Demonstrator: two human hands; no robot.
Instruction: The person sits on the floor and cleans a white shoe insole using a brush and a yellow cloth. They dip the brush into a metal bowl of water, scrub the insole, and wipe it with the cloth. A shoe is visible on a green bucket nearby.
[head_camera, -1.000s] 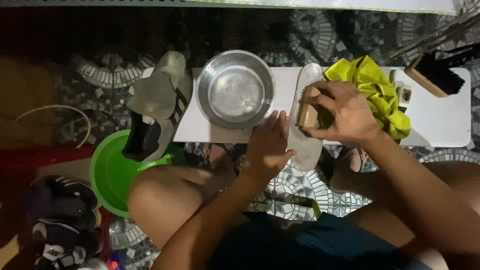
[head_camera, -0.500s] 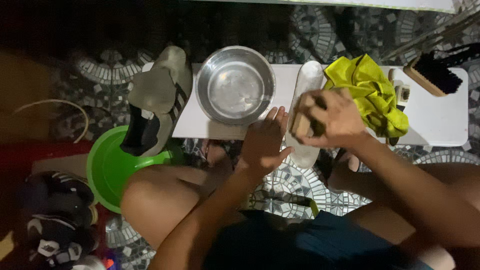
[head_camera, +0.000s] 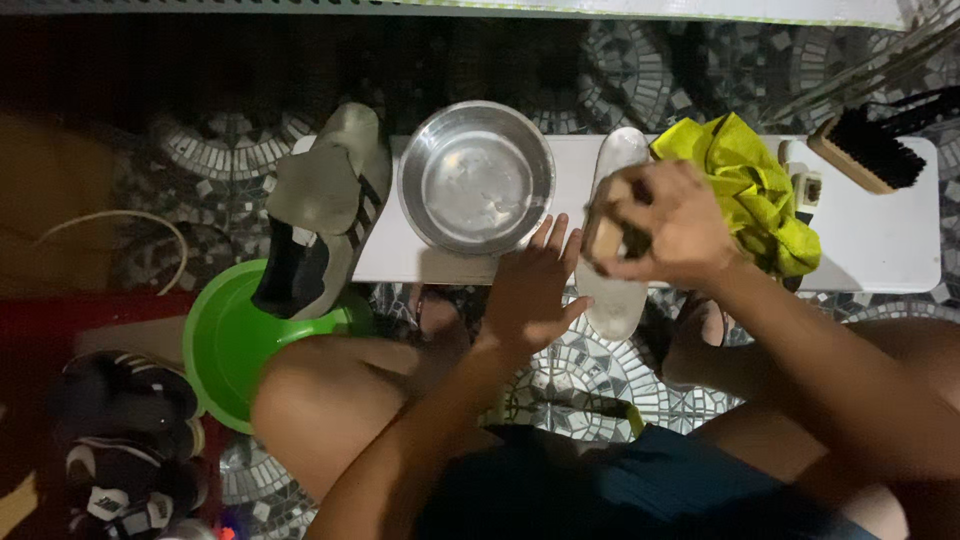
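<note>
Since the earlier frames the right hand (head_camera: 665, 225) has slid a little toward the near end of the pale shoe sole (head_camera: 612, 240), with its small brush (head_camera: 605, 238) moving along it, while the left hand (head_camera: 530, 285) has stayed beside it. Seen from above, a seated person with bare knees leans over a low white worktop (head_camera: 880, 250) on a patterned mosaic floor (head_camera: 560, 370). Right-hand fingers are curled tight around the brush, pressing it onto the sole, which lies lengthwise across the near edge of the worktop and overhangs toward the person. Left-hand fingers are spread open and flat, holding nothing, resting at the worktop edge just left of the sole and near a round metal bowl (head_camera: 475, 178). This looks like the scrubbing step; the next stroke likely calls for the left hand to steady the sole while the brush travels its length. Just right of the sole lies a crumpled yellow-green cloth (head_camera: 750, 195), and at the far right a wooden brush with black bristles (head_camera: 865, 150). A grey and black shoe (head_camera: 320, 215) leans off the left end over a green basin (head_camera: 225, 340). Dark shoes (head_camera: 125, 440) sit at the near left. A small white container (head_camera: 800, 180) beside the cloth carries a label too small to make out.
</note>
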